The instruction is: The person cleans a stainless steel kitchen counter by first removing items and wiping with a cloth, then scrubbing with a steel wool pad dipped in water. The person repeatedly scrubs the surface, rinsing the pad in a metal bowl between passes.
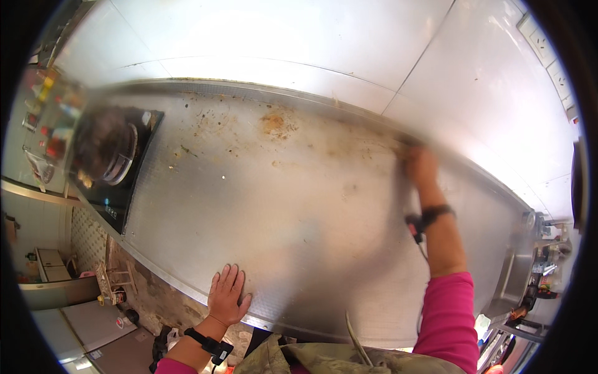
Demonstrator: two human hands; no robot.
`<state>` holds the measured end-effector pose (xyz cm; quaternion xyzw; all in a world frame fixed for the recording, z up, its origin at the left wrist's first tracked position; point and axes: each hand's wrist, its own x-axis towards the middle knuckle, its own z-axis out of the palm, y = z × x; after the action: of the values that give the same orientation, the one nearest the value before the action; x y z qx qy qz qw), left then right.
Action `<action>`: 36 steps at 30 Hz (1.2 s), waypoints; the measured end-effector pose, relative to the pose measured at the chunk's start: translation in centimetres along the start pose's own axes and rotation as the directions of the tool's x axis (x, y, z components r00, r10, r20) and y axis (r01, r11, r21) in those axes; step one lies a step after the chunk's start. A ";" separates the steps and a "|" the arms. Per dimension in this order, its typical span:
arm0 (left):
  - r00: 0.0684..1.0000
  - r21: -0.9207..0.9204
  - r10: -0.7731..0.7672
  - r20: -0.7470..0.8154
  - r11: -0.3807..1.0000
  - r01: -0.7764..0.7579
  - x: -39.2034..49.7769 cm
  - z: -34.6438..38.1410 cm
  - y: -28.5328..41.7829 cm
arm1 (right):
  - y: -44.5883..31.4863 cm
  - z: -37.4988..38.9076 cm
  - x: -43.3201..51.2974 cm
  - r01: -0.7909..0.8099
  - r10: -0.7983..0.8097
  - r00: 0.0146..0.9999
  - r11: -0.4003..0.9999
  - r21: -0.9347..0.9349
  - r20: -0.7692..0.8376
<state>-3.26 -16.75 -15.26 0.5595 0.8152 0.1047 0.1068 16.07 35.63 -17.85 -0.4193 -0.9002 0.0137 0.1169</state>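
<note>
My left hand [227, 297] lies palm down at the front edge of a stainless steel countertop [280, 210]. It holds nothing, and its thumb stands away from the fingers. Far to the right, my right hand [422, 166] reaches to the back of the counter near its raised rim. Motion blurs this hand, and its fingers are curled. A dark smear shows by the fingertips, but I cannot tell whether it is a held thing or shadow. Brown stains [274, 124] and scattered crumbs mark the rear left of the steel.
A black glass cooktop [124, 205] is set at the left, with a blurred dark pan-like object [105, 140] on it. White wall panels [280, 37] rise behind the counter. At the right end is a sink [507, 280]. Sockets [542, 46] line the right wall.
</note>
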 end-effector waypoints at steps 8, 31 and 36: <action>1.000 -0.032 0.001 0.011 0.999 0.000 0.1 -0.2 0.6 | -4.9 3.0 3.0 0.097 -0.091 0.993 0.992 0.078 -0.074; 1.000 -0.018 0.003 0.006 1.000 -0.003 -0.1 0.2 0.0 | 8.5 -1.6 -3.5 -0.332 0.258 0.924 0.907 -0.257 -0.282; 1.000 -0.049 -0.003 0.017 0.999 0.004 0.0 0.3 0.3 | -5.3 4.4 0.7 0.211 -0.180 0.935 0.975 0.072 -0.307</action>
<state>-2.88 -16.67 -15.48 0.5562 0.8124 0.1198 0.1275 10.69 33.00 -21.31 -0.3183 -0.9074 -0.0147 0.2741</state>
